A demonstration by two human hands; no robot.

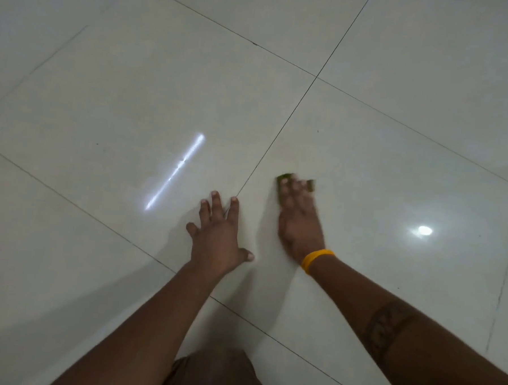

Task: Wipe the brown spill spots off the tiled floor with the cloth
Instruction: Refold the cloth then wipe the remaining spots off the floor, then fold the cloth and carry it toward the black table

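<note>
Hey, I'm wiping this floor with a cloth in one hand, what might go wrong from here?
1. The left hand is braced flat on the glossy tiled floor; it may slide if the tile is wet.
2. The cloth sits mostly under the right hand, so it may smear dirt rather than lift it.
3. Glare streaks may hide spots.

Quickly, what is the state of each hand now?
Left hand: open, fingers spread flat on the floor.
Right hand: open, fingers pressing the cloth to the floor; blurred.
</note>
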